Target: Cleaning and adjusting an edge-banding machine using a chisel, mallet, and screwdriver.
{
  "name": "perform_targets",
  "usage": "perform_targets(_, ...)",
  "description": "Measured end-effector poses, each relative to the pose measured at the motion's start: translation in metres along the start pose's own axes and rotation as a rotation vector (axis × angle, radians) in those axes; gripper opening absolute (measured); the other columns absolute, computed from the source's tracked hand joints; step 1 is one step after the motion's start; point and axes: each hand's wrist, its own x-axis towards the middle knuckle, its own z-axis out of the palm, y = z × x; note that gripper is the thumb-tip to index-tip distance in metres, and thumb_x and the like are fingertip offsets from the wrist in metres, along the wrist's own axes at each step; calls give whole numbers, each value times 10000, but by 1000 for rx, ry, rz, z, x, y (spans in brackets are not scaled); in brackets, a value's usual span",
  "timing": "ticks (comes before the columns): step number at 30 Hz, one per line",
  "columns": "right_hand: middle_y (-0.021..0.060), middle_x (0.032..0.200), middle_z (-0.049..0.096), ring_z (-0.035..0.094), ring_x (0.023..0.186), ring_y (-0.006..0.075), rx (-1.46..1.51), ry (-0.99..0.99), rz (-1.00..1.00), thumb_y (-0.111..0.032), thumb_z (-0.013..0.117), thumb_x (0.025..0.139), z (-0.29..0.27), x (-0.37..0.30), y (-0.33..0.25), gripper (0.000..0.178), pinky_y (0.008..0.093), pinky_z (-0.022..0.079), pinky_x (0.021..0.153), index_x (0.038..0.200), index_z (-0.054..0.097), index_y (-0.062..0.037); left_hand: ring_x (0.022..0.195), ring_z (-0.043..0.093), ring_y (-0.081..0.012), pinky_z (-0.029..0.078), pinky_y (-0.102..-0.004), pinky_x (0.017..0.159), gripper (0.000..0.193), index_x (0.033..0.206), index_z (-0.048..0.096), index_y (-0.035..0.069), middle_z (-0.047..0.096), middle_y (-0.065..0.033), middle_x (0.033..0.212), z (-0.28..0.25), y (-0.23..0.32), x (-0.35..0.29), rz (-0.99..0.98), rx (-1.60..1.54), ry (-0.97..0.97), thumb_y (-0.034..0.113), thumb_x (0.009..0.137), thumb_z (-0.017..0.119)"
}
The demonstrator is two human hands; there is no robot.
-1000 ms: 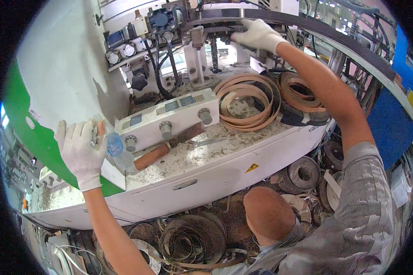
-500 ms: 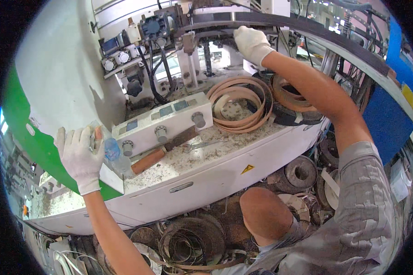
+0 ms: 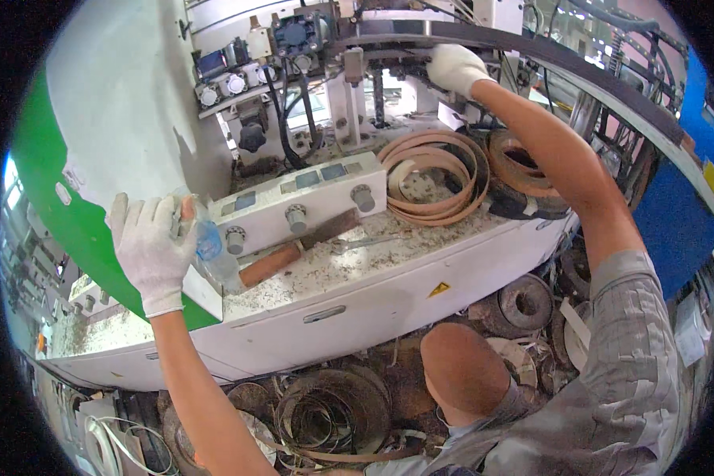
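My left hand point(image 3: 152, 247), in a white glove, presses on the left corner of the white machine body point(image 3: 373, 293), its fingers around a small clear plastic bottle with a blue label point(image 3: 211, 247). My right hand point(image 3: 454, 67), also gloved, reaches far up and rests on a dark part under the curved black rail point(image 3: 484, 36). Between my arms sits a white control box with round knobs point(image 3: 305, 202). A tool with a brown wooden handle point(image 3: 282, 258) lies in front of it. Coils of tan edge banding point(image 3: 432, 178) lie right of the box.
Dust and chips cover the machine top. Black hoses and valve blocks point(image 3: 285, 47) stand at the back. A darker coil point(image 3: 520, 166) sits under my right forearm. On the floor lie several scrap coils point(image 3: 325, 408) and rolls point(image 3: 523, 301). A blue panel point(image 3: 674, 214) stands at right.
The view has shifted down and closer to the machine. My right hand has moved slightly left along the rail. My left hand stays on the corner by the bottle.
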Motion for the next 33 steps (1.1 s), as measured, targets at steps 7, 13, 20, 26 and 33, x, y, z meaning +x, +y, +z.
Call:
perform_targets(7, 259, 1163, 660, 653, 1128, 350, 474, 40, 136, -279, 598, 890, -32, -34, -22, 581, 441, 486, 1008, 1411, 510, -37, 830, 627, -282, 427, -483, 1048, 187, 854, 681, 121, 646, -75, 794, 3, -4, -6, 3, 12, -4, 286, 783, 732)
perform_targets(13, 117, 995, 706, 617, 664, 124, 1599, -328, 619, -429, 519, 993, -24, -37, 1, 415, 264, 540, 568, 1226, 604, -97, 825, 630, -263, 425, -482, 1058, 191, 870, 690, 119, 650, -76, 798, 0, -7, -8, 13, -17, 35, 286, 787, 732)
perform_targets(20, 229, 1014, 711, 703, 957, 390, 219, 84, 140, -175, 590, 817, -14, -16, -29, 251, 461, 568, 801, 921, 764, -27, 870, 640, -264, 390, -484, 1095, 152, 905, 680, 103, 672, -59, 855, 4, 0, -5, -13, -13, -76, 227, 820, 706)
perform_targets(26, 243, 1029, 699, 691, 992, 311, 583, 45, 140, -390, 676, 838, -31, -35, -32, 510, 460, 574, 748, 1178, 655, -11, 833, 631, -266, 406, -487, 1071, 136, 889, 673, 102, 649, -71, 815, -1, -6, -9, 7, 14, -9, 233, 855, 687)
perform_targets(33, 53, 760, 690, 595, 544, 173, 1545, -432, 557, -318, 568, 931, -2, -4, 9, 328, 350, 520, 511, 939, 669, -6, 848, 625, -282, 418, -488, 1047, 145, 876, 682, 127, 636, -66, 782, 0, -3, -4, -10, -11, -7, 259, 828, 716)
